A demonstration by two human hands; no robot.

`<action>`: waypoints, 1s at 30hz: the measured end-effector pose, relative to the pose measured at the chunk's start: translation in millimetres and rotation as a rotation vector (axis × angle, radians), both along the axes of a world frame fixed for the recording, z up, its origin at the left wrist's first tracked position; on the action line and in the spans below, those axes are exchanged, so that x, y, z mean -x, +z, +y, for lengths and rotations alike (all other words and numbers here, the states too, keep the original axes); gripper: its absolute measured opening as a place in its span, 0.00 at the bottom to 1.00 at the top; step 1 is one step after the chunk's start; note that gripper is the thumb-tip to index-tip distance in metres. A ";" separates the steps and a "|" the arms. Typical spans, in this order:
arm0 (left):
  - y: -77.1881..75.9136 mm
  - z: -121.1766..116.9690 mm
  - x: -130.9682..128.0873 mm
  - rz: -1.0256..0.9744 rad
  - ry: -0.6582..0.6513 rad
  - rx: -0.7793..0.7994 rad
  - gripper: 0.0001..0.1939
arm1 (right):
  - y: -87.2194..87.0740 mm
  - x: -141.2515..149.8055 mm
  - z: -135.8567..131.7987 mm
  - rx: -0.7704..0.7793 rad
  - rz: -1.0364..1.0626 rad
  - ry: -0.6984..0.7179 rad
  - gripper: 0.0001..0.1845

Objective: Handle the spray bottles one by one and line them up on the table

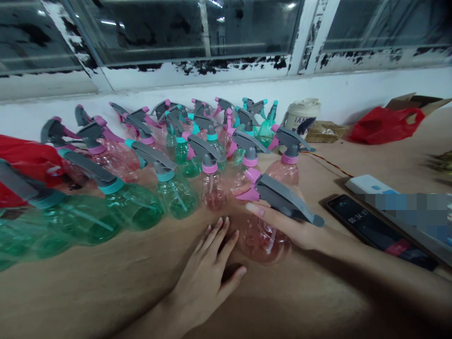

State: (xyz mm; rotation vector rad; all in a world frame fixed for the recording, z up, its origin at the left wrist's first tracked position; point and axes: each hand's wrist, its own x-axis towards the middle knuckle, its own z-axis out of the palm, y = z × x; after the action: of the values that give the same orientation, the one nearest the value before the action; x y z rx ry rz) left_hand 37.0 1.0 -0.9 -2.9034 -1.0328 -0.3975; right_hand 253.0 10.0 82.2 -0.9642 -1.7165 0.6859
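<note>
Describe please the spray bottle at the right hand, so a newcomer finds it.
On the brown table below the window, find the phone at the right. Left of it is a pink spray bottle with a grey trigger; unlike its neighbours, it has the right hand at its neck.

The left edge cuts off a green bottle (21, 240); the right hand (293, 230) partly hides a pink bottle (256, 242).

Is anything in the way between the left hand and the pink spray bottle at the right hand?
Nothing visible is. The left hand lies on the table, fingertips close beside the pink spray bottle; the right hand is at its neck.
</note>
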 end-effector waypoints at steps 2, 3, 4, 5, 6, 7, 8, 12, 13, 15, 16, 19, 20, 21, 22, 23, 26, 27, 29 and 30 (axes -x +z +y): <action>-0.5 0.3 -0.1 -0.002 -0.002 -0.006 0.29 | 0.0 0.0 0.3 -0.013 0.002 -0.001 0.08; -0.6 0.3 -0.1 -0.003 -0.002 -0.006 0.29 | 0.2 0.0 0.3 -0.020 0.004 0.001 0.07; -0.8 0.3 -0.1 -0.004 -0.003 -0.006 0.29 | 0.3 -0.1 0.2 -0.030 0.009 0.004 0.07; -0.8 0.3 -0.1 -0.008 -0.003 -0.006 0.29 | 0.4 -0.1 0.1 -0.035 0.013 0.006 0.06; -0.8 0.2 -0.2 -0.012 -0.002 -0.007 0.29 | 0.5 -0.1 0.0 -0.038 0.014 0.008 0.06; -0.8 0.1 -0.2 -0.013 -0.001 -0.006 0.28 | 0.5 -0.1 0.0 -0.042 0.012 0.008 0.06; -0.8 0.1 -0.2 -0.015 0.001 -0.007 0.28 | 0.5 -0.1 -0.1 -0.047 0.008 0.005 0.06; -0.6 0.1 -0.1 -0.013 -0.004 -0.014 0.28 | 0.4 -0.5 0.4 -0.050 -0.002 0.016 0.06; -0.6 0.1 -0.1 -0.012 -0.005 -0.016 0.29 | 0.5 -0.6 0.6 -0.045 -0.003 0.021 0.07; -0.5 0.1 -0.1 -0.008 -0.004 -0.017 0.29 | 1.0 -0.9 1.0 -0.031 -0.023 0.015 0.06; -0.5 0.1 -0.2 -0.008 -0.005 -0.018 0.29 | 1.3 -0.9 1.1 -0.031 -0.043 0.006 0.06; -1.0 0.2 -0.3 -0.013 -0.011 -0.023 0.29 | 1.8 -0.8 0.9 -0.072 -0.074 -0.016 0.09; -1.3 0.2 -0.2 -0.014 -0.011 -0.020 0.29 | 1.8 -0.8 0.7 -0.091 -0.070 -0.016 0.10; -1.7 0.3 -0.1 -0.016 -0.011 -0.016 0.29 | 1.7 -0.8 0.4 -0.102 -0.064 -0.010 0.10; -2.0 0.4 0.0 -0.019 -0.009 -0.012 0.29 | 1.6 -0.9 0.1 -0.107 -0.059 -0.004 0.11; -2.4 0.5 0.2 -0.020 -0.010 -0.006 0.29 | 1.5 -1.1 -0.2 -0.106 -0.058 -0.002 0.12; -2.8 0.7 0.7 -0.017 -0.012 0.002 0.29 | 1.5 -1.9 -1.0 -0.098 -0.066 -0.005 0.15; -2.6 0.7 0.7 -0.012 -0.011 0.004 0.29 | 1.7 -2.0 -1.1 -0.092 -0.071 -0.005 0.15; -2.0 0.6 0.7 -0.003 -0.008 0.004 0.29 | 2.0 -1.7 -1.2 -0.077 -0.074 -0.002 0.14; -1.6 0.5 0.6 0.000 -0.007 0.001 0.29 | 2.1 -1.3 -1.2 -0.074 -0.069 -0.002 0.13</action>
State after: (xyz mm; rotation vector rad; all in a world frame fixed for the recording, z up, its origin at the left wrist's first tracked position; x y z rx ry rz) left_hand 36.4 1.5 -2.5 -2.9094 -1.0231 -0.3972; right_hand 254.3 8.8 84.3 -0.9478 -1.7879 0.5898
